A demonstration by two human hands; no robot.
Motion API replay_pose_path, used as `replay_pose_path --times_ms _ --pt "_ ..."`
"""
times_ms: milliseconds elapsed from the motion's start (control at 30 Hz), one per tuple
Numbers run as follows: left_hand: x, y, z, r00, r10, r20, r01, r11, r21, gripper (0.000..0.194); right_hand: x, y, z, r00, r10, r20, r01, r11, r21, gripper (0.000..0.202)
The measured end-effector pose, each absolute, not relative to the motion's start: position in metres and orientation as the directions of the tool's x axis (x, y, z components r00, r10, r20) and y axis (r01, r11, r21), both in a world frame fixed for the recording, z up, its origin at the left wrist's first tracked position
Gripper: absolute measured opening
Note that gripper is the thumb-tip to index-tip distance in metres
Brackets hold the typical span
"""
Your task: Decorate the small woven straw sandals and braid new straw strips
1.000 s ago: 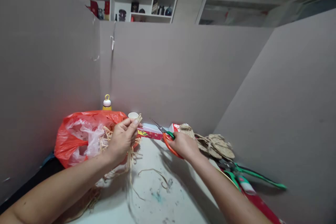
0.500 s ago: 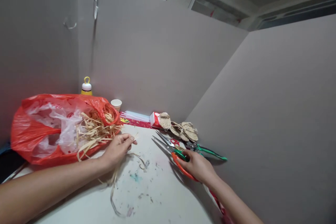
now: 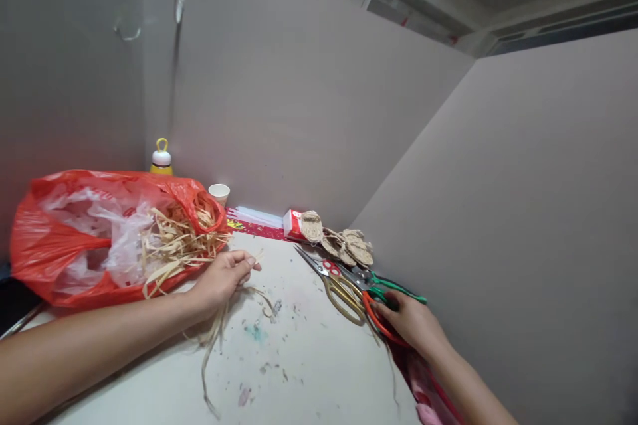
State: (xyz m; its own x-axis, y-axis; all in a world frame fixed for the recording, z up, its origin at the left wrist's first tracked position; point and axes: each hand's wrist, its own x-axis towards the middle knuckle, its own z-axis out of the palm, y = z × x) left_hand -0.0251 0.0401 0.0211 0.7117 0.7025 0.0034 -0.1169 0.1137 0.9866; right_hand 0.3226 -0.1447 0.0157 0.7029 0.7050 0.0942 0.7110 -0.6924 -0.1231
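My left hand (image 3: 226,284) is closed in a pinch on thin straw-coloured raffia strands (image 3: 215,332), whose long ends trail down onto the white table (image 3: 299,372). Under my right hand (image 3: 409,319) are scissors with orange and green handles (image 3: 377,314); the fingers wrap the handles, and the blades point to the upper left among other tools. Beside them lie gold-handled scissors (image 3: 343,299), small red-handled scissors (image 3: 331,268) and a green-handled tool (image 3: 399,284). Several woven straw pieces (image 3: 357,247) are piled just behind.
A red plastic bag (image 3: 60,239) full of raffia (image 3: 174,239) fills the left side. Behind it stand a yellow bottle (image 3: 161,159) and a paper cup (image 3: 219,194). White sticks (image 3: 256,216) and a red box (image 3: 293,224) lie along the grey partition (image 3: 279,93).
My right hand has carried the orange-and-green scissors right and towards me, uncovering the gold-handled pair. The left hand keeps its pinch on the raffia, and the view has shifted slightly.
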Motion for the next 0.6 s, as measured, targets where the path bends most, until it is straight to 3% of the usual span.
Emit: replay_pose_path --times_ms 167,367,400,467,600 --pt "-0.027 0.034 0.029 0.742 0.670 -0.019 -0.135 0.177 0.975 0.035 0.292 -0.133 0.030 0.624 0.745 0.236 0.778 -0.566 -0.271 0.029" --pt "-0.031 0.019 0.040 0.761 0.649 -0.016 -0.144 0.193 0.970 0.035 0.171 -0.095 0.040 0.344 0.892 0.292 0.816 -0.131 -0.563 0.055" --pt "-0.031 0.016 0.041 0.765 0.644 -0.005 -0.153 0.189 0.970 0.034 0.149 -0.088 0.039 0.303 0.910 0.284 0.785 -0.070 -0.616 0.056" --pt "-0.032 0.012 0.042 0.768 0.640 0.033 -0.179 0.164 0.970 0.034 0.113 -0.075 0.039 0.232 0.941 0.247 0.559 0.079 -0.826 0.054" --pt "-0.032 0.011 0.040 0.750 0.653 0.104 -0.228 0.106 0.968 0.036 0.079 -0.056 0.039 0.269 0.930 0.251 0.321 0.159 -0.934 0.051"
